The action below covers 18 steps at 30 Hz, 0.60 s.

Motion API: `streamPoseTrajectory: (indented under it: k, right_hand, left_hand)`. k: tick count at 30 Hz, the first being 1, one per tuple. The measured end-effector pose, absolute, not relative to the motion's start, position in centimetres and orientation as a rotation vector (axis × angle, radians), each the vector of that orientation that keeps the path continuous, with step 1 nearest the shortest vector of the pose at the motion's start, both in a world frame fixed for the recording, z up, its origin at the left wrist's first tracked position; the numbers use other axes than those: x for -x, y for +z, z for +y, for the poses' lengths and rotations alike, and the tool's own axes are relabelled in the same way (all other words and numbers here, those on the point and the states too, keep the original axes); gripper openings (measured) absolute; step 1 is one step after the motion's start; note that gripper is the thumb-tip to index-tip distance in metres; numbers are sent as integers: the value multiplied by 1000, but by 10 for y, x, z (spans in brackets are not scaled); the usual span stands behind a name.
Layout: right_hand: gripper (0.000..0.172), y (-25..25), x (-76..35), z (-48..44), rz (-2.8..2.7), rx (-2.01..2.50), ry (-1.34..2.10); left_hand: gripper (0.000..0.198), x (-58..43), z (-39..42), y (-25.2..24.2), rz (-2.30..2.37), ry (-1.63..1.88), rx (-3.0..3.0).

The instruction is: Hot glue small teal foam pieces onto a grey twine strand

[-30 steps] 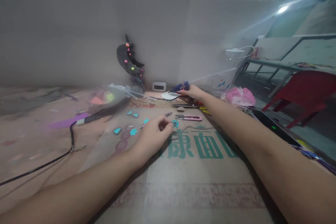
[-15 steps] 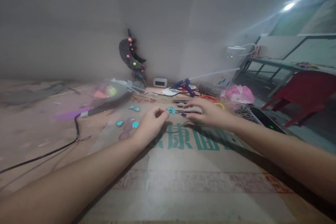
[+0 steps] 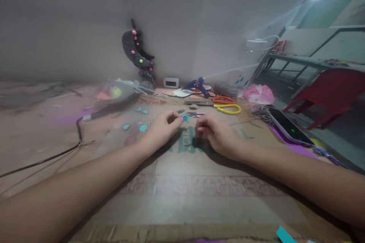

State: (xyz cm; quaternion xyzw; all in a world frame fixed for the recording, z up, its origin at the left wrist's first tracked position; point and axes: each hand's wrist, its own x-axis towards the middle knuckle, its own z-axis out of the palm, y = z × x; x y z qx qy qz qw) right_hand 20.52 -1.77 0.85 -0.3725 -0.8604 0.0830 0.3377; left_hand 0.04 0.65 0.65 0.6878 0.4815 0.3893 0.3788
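My left hand (image 3: 164, 129) is closed, its thumb and finger pinching a small teal flower (image 3: 186, 118) by its edge. My right hand (image 3: 218, 133) hovers to the right of it, fingers curled together; whether anything sits between them is hidden. Just behind the two hands lie thin metal tweezers (image 3: 196, 114). Left of my left hand, a teal flower cutout (image 3: 143, 128) and a teal drop-shaped piece (image 3: 126, 126) rest on the printed board (image 3: 182, 205). Smaller teal pieces (image 3: 142, 110) lie farther back.
Orange and yellow-handled scissors (image 3: 228, 106), a blue glue gun (image 3: 199, 86), grey yarn (image 3: 225, 89) and a white clock (image 3: 171, 82) stand toward the back. A phone (image 3: 291, 125) is on the right. A crescent ornament (image 3: 134, 49) leans on the wall; a black cable (image 3: 80, 133) runs left.
My right hand has let go of the tweezers, which now lie on the board, and has drawn back toward me with fingers curled. The left hand still holds the teal flower. The view has shifted slightly.
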Motion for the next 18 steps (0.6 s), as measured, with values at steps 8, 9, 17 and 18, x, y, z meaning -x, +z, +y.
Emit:
streamPoseTrajectory:
  k: [8, 9, 17, 18]
  right_hand:
    - [16, 8, -217, 2, -2106, 883, 174]
    - [15, 9, -216, 3, -2117, 876, 107]
    - [9, 10, -214, -2, -2086, 852, -8]
    - [10, 9, -214, -3, -2081, 872, 62]
  left_hand:
    - [20, -1, 3, 6, 1258, 910, -1884]
    - [20, -1, 2, 7, 1260, 904, -1903]
    - [17, -2, 0, 10, 1269, 898, -1957]
    - [17, -2, 0, 10, 1267, 898, -1964]
